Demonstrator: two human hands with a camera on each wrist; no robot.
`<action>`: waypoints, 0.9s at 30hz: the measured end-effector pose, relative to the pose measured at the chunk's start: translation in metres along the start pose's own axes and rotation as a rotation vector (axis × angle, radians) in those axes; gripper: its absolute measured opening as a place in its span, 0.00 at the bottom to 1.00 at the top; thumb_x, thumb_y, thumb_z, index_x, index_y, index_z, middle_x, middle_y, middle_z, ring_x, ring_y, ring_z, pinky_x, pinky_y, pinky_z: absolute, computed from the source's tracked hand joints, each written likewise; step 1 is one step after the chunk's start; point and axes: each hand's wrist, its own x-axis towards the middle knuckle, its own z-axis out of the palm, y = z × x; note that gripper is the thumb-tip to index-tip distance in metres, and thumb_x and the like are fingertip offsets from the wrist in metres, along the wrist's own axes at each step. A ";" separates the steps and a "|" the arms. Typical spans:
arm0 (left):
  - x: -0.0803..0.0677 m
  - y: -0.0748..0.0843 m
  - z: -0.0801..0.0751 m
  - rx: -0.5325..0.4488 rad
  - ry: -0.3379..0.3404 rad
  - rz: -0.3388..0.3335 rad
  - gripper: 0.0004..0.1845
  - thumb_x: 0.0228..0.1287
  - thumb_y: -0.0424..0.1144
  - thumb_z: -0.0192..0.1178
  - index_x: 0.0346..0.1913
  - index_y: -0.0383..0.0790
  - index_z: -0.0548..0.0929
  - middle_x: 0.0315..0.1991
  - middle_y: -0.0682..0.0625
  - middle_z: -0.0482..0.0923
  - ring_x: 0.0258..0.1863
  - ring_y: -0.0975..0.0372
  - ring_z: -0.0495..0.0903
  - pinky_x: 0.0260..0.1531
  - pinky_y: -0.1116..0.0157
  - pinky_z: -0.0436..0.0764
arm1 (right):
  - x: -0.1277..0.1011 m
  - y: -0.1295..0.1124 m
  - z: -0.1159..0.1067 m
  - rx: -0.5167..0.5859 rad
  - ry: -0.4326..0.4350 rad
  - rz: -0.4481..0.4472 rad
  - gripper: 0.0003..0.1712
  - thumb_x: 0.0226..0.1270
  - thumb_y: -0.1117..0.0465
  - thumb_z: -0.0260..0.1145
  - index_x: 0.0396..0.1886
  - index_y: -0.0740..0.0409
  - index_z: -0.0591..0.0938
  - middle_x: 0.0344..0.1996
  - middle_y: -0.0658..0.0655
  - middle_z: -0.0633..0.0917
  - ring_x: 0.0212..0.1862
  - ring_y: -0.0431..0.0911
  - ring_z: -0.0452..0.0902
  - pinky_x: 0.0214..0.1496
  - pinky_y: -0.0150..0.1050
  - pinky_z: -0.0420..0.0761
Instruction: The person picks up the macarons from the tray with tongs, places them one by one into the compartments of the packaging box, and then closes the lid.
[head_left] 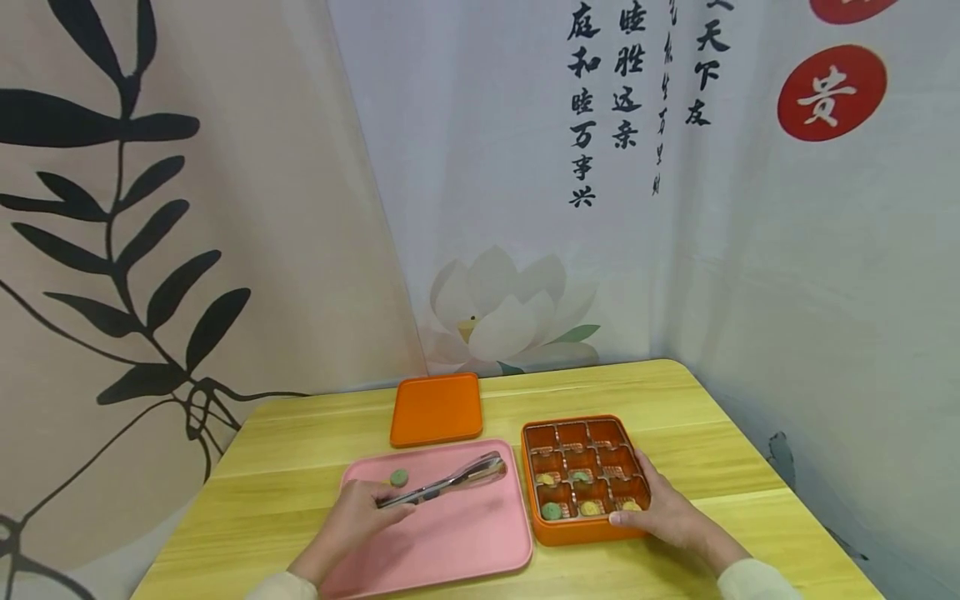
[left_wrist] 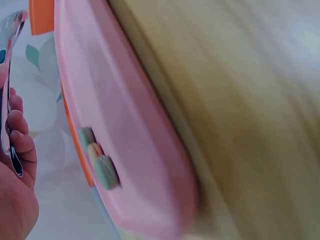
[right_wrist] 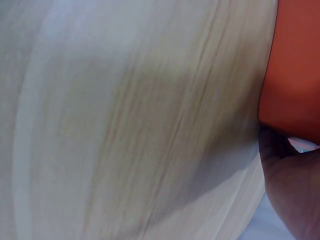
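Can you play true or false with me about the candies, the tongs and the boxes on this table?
1. The left hand holds metal tongs. True.
2. The tongs are gripping a candy. False: the round green candy lies by itself on the pink tray.
3. The right hand rests on the orange box. True.
4. Every box compartment has a candy. False: the back row looks empty.
5. The orange lid covers the box. False: it lies behind the tray.
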 end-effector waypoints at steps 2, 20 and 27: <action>0.005 0.003 0.004 0.009 0.007 0.024 0.10 0.51 0.46 0.77 0.31 0.44 0.91 0.26 0.48 0.84 0.19 0.66 0.73 0.17 0.72 0.68 | 0.000 0.001 0.000 0.003 -0.005 -0.004 0.69 0.55 0.55 0.79 0.79 0.62 0.38 0.68 0.76 0.59 0.66 0.68 0.63 0.65 0.67 0.60; 0.049 0.036 0.042 -0.038 -0.048 0.040 0.08 0.55 0.46 0.75 0.33 0.47 0.91 0.24 0.58 0.82 0.22 0.66 0.70 0.21 0.70 0.69 | 0.001 0.000 -0.001 -0.016 -0.001 -0.005 0.68 0.56 0.54 0.79 0.79 0.63 0.38 0.69 0.77 0.58 0.67 0.69 0.61 0.65 0.67 0.60; 0.068 0.055 0.065 -0.071 -0.104 0.044 0.07 0.58 0.46 0.73 0.34 0.48 0.91 0.20 0.56 0.80 0.18 0.66 0.65 0.18 0.70 0.63 | 0.000 0.001 0.000 -0.014 0.011 0.006 0.69 0.55 0.53 0.79 0.79 0.61 0.38 0.70 0.76 0.57 0.68 0.70 0.58 0.65 0.68 0.58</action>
